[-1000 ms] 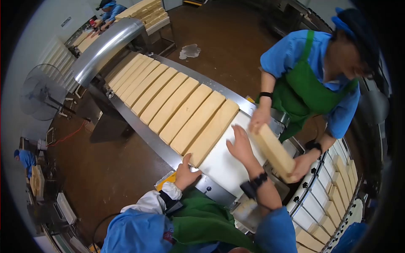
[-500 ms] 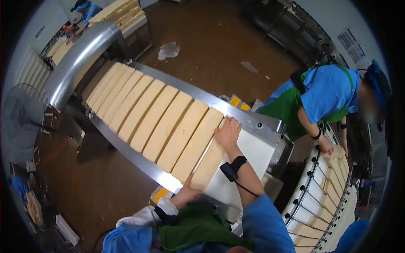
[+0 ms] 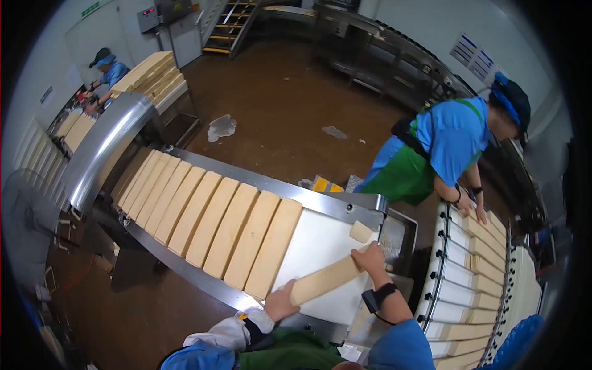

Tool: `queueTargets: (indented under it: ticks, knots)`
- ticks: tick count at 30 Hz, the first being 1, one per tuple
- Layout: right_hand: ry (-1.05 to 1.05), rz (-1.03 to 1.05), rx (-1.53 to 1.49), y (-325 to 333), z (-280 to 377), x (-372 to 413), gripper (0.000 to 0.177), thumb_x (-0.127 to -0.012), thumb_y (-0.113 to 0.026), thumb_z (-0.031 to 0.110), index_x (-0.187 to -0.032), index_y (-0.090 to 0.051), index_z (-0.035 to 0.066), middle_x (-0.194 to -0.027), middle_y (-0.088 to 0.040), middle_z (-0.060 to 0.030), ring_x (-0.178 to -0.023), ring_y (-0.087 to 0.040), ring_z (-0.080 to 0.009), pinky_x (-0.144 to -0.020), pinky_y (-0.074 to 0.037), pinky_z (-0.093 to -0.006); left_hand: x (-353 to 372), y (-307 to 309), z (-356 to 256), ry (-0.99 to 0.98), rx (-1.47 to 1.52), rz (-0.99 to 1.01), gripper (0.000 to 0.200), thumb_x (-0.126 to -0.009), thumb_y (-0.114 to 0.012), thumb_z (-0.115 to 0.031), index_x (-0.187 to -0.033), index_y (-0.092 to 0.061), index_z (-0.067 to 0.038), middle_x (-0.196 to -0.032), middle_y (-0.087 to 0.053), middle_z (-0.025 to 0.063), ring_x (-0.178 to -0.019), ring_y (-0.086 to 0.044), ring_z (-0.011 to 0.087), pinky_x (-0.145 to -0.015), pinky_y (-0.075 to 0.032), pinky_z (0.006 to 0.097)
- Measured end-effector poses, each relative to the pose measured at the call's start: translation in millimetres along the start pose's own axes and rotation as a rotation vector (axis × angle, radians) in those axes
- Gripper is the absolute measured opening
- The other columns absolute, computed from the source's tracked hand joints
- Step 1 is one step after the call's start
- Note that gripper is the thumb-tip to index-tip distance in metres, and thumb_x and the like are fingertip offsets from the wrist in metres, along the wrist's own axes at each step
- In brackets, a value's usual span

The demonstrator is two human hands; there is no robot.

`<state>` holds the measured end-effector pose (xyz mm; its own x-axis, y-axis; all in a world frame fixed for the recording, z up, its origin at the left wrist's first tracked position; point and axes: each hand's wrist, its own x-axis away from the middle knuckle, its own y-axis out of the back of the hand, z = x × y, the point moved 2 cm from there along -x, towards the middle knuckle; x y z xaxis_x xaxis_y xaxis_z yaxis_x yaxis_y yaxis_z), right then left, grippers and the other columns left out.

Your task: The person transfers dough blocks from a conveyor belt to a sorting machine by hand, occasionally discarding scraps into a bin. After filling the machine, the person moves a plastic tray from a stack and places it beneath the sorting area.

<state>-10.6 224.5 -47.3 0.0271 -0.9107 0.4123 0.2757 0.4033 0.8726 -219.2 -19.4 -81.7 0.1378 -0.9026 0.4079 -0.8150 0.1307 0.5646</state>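
Observation:
A long pale-yellow block (image 3: 327, 280), cheese-like in look, lies slantwise across the white belt (image 3: 311, 229), apart from the row. My left hand (image 3: 282, 302) grips its near left end, thumb on top. At the other end my right hand (image 3: 370, 258) has its fingers closed round the block, a black band on the wrist. Just beyond that hand a small cut piece (image 3: 361, 232) of the same pale material rests on the belt. Several similar long blocks (image 3: 274, 248) lie side by side on the conveyor to the left.
Metal rails (image 3: 259, 180) edge the conveyor, with a curved steel hood (image 3: 111, 145) at its far end. At right, a co-worker (image 3: 453, 132) handles blocks on a second conveyor (image 3: 441, 290) with divider rods. Another person (image 3: 112, 73) works near stacked blocks (image 3: 148, 77) at far left.
The end block has left the row, moved right and turned between my hands. A small piece now shows beside my right hand. My view has tilted upward.

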Motion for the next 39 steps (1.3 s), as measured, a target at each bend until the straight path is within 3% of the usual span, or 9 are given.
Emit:
queueTargets:
  ticks: [5, 10, 15, 20, 25, 29, 32, 36, 39]
  knots:
    - [0.57, -0.023, -0.062, -9.1, -61.3, 60.1, 0.102, -0.055, -0.085, 0.048, -0.134, -0.039, 0.002, -0.122, -0.055, -0.0299, -0.112, -0.057, -0.0375, -0.092, -0.047, -0.0447, -25.4, -13.7, 20.8, -0.154, -0.164, -0.141, 0.078, -0.059, -0.078, -0.029, -0.128, -0.044, -0.013, -0.087, -0.066, 0.0212, -0.082, -0.066, 0.0411, -0.073, -0.054, 0.0476]
    - [0.296, -0.286, 0.003, -46.4, -110.5, 107.1, 0.064, -0.064, -0.076, 0.026, -0.125, -0.055, 0.021, -0.102, -0.056, -0.0258, -0.091, -0.059, -0.04, -0.079, -0.049, -0.0479, -28.3, -14.2, -24.1, -0.051, -0.267, -0.041, 0.066, -0.058, -0.083, -0.029, -0.114, -0.051, -0.014, -0.097, -0.066, 0.0229, -0.089, -0.064, 0.0432, -0.077, -0.053, 0.049]
    - [0.079, -0.502, -0.1, 27.9, -232.2, 212.4, 0.06, -0.064, -0.073, 0.018, -0.122, -0.058, 0.021, -0.105, -0.052, -0.0224, -0.095, -0.057, -0.0382, -0.08, -0.048, -0.0457, -9.3, -85.4, -132.2, -0.456, -0.325, 0.114, 0.073, -0.06, -0.083, -0.027, -0.122, -0.048, -0.014, -0.101, -0.063, 0.0217, -0.091, -0.06, 0.044, -0.083, -0.05, 0.0477]
    - [-0.198, -0.464, -0.111, 92.1, -398.3, 357.6, 0.069, -0.049, -0.084, 0.015, -0.114, -0.061, 0.019, -0.105, -0.063, -0.0124, -0.096, -0.055, -0.0364, -0.083, -0.048, -0.0426, 73.0, -190.5, -248.6, -0.665, -0.113, 0.792, 0.088, -0.061, -0.084, -0.024, -0.135, -0.038, -0.008, -0.111, -0.061, 0.0204, -0.107, -0.058, 0.0377, -0.088, -0.05, 0.0434]
    - [-0.267, -0.085, -0.212, 89.0, -524.5, 439.9, 0.072, -0.049, -0.08, 0.009, -0.117, -0.061, 0.021, -0.103, -0.06, -0.0152, -0.095, -0.056, -0.0373, -0.084, -0.049, -0.0405, 185.8, -296.3, -259.9, -0.065, 0.243, 1.24, 0.082, -0.068, -0.077, -0.001, -0.137, -0.031, -0.005, -0.123, -0.051, 0.0134, -0.112, -0.053, 0.0237, -0.092, -0.046, 0.0346]
    - [-0.326, 0.068, -0.188, 79.1, -561.5, 437.5, 0.079, -0.052, -0.076, 0.006, -0.125, -0.054, 0.023, -0.106, -0.052, -0.016, -0.094, -0.058, -0.0399, -0.08, -0.049, -0.0421, 213.1, -341.6, -265.8, 0.081, 0.218, 1.233, 0.077, -0.071, -0.07, 0.004, -0.136, -0.028, -0.004, -0.116, -0.052, 0.0118, -0.105, -0.054, 0.0222, -0.085, -0.048, 0.0332]
    - [-0.262, -0.049, -0.282, 38.7, -615.4, 424.9, 0.094, -0.05, -0.081, 0.01, -0.135, -0.045, 0.031, -0.106, -0.054, -0.0188, -0.098, -0.058, -0.0415, -0.084, -0.049, -0.0437, 223.9, -362.1, -282.9, 0.122, 0.2, 1.209, 0.076, -0.071, -0.068, 0.005, -0.136, -0.029, -0.003, -0.115, -0.053, 0.0114, -0.103, -0.055, 0.0214, -0.081, -0.049, 0.0323]
    - [-0.429, -0.684, 0.251, 35.2, -628.1, 447.5, 0.083, -0.059, -0.077, 0.009, -0.133, -0.041, 0.016, -0.121, -0.051, -0.0217, -0.116, -0.05, -0.0395, -0.096, -0.042, -0.0448, 218.8, -424.1, -289.3, -0.237, 0.275, 1.302, 0.074, -0.075, -0.063, 0.005, -0.139, -0.027, -0.006, -0.114, -0.055, 0.0119, -0.099, -0.058, 0.0204, -0.078, -0.05, 0.0295]
    - [-0.498, -0.897, -0.008, 30.5, -610.7, 473.4, 0.069, -0.062, -0.066, 0.002, -0.127, -0.044, 0.005, -0.125, -0.049, -0.0227, -0.116, -0.047, -0.0399, -0.098, -0.038, -0.0458, 221.0, -479.9, -316.5, -0.247, 0.292, 1.168, 0.054, -0.077, -0.059, 0.005, -0.125, -0.037, -0.005, -0.11, -0.056, 0.0135, -0.098, -0.059, 0.0209, -0.077, -0.05, 0.0316]
